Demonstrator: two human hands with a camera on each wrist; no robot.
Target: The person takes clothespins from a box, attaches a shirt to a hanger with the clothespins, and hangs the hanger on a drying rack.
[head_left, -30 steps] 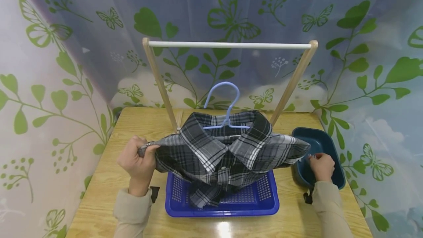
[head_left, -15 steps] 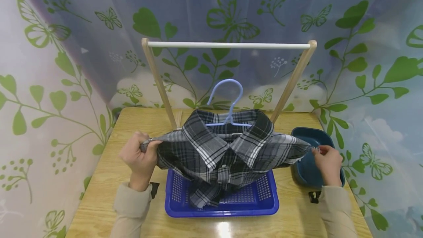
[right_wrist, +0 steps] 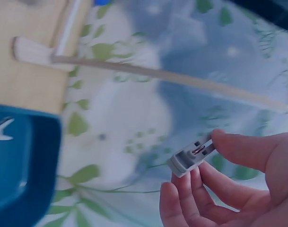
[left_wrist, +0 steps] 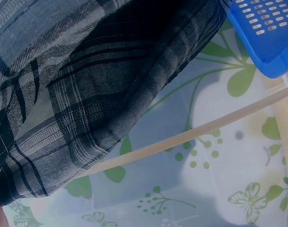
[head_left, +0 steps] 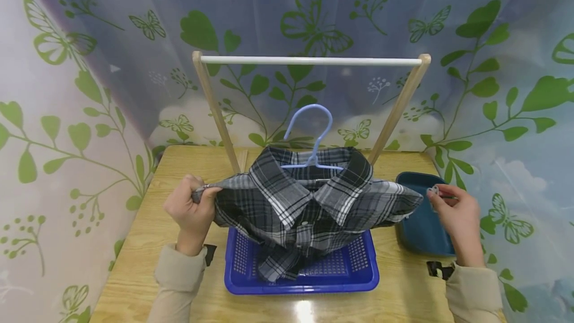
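Plaid shirt (head_left: 309, 213) on blue hanger (head_left: 311, 136) above blue basket (head_left: 301, 269), left hand (head_left: 192, 211) gripping its shoulder, right hand (head_left: 455, 213) now lifted from dark tub (head_left: 419, 236), pinching white clothespin (right_wrist: 190, 157), no legible writing.

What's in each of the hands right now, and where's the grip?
Left hand grips the plaid shirt at its shoulder end; right hand pinches a small white clip by its tail.

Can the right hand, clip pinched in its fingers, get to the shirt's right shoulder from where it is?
Probably yes: the right hand holds the clip beside the shirt, and nothing stands between them.
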